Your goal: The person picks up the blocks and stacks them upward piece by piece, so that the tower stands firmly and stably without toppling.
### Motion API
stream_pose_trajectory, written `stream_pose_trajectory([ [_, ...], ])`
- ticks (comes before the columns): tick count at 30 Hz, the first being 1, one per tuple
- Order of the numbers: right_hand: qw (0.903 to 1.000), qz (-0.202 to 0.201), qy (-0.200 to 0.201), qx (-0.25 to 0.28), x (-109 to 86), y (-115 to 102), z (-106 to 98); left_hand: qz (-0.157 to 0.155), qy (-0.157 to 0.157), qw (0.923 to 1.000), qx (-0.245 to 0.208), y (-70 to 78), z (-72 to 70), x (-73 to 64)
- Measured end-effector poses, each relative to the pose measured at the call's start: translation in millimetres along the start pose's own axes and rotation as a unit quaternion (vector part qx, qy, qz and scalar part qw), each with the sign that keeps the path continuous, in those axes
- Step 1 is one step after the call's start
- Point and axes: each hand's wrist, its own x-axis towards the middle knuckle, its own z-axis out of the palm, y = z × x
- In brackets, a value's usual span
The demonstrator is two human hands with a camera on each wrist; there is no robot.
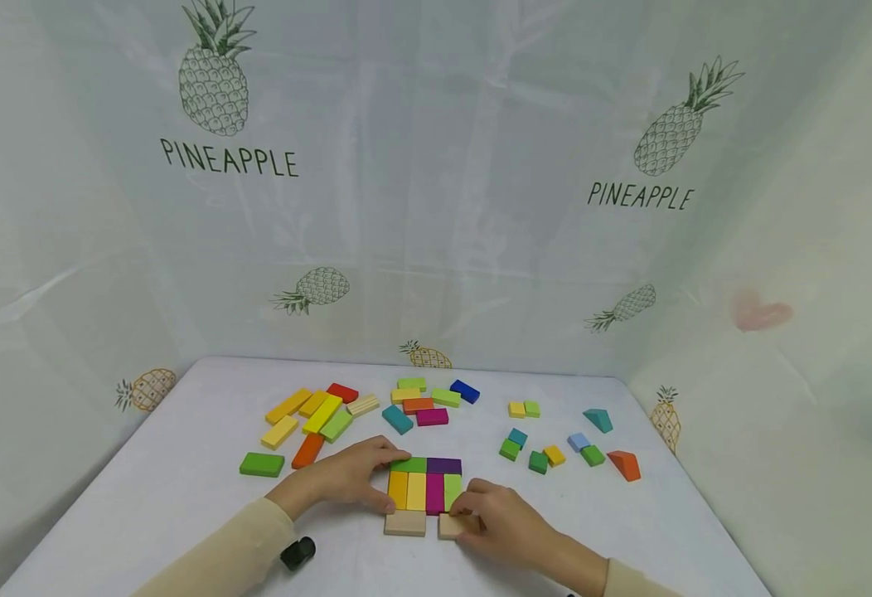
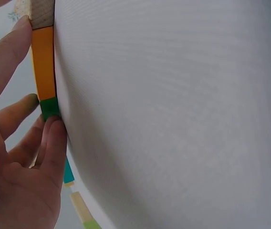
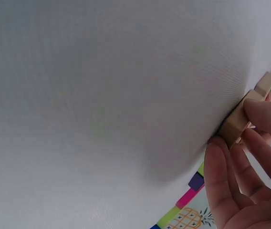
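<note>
A flat, roughly square arrangement of wooden blocks lies between the hands. A green block [image 1: 409,465] and a purple block [image 1: 444,466] form its far row. Below stand orange [image 1: 398,491], yellow [image 1: 416,492], magenta [image 1: 434,495] and lime [image 1: 452,487] blocks. My left hand [image 1: 350,474] rests along the left side, fingers spread: fingertips at the green block, thumb near the orange block's lower end. A plain wood block [image 1: 405,524] lies under the orange and yellow ones. My right hand [image 1: 509,524] pinches another plain wood block [image 3: 234,123] at the near right, a small gap from the first.
Several long blocks, including a green one [image 1: 261,464] and an orange one [image 1: 307,451], lie at the left. More lie behind the arrangement, such as a teal block [image 1: 397,419]. Small cubes and triangles [image 1: 625,465] are scattered right. A dark object [image 1: 297,553] is by the left sleeve.
</note>
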Motion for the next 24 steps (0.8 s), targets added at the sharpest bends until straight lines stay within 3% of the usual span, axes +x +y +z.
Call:
stream_pose_trajectory([
  [24,0.9997,-0.010,0.016,-0.013,10.8,-9.8,9.1,-0.001,0.002,1.0000,-0.005,-3.8,1.7,0.5],
])
